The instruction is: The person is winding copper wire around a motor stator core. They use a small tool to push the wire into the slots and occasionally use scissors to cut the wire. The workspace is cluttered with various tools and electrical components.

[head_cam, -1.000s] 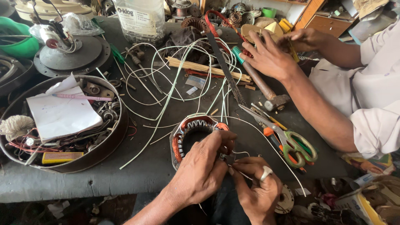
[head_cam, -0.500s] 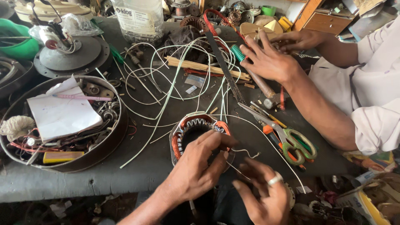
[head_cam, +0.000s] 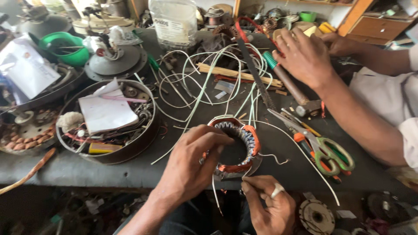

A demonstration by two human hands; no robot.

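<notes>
The left hand [head_cam: 191,163] is clamped over the near rim of the motor stator [head_cam: 235,146], thumb and fingers curled around its copper-wound ring, pinning it at the front edge of the tabletop [head_cam: 109,172]. The right hand [head_cam: 270,204], at about five o'clock from the stator and with a ring on one finger, pinches a thin white lead wire [head_cam: 215,193] that trails from the winding.

By the look of it, the step in hand is dressing the winding's leads. The next move seems to call for a firm hold on the ring and a careful pull on the wire.

At two o'clock lie green-handled scissors [head_cam: 328,152]. At nine o'clock sits a round metal pan [head_cam: 130,150] of scraps and paper. At one o'clock another person's hand [head_cam: 307,58] rests on a hammer [head_cam: 289,87].
</notes>
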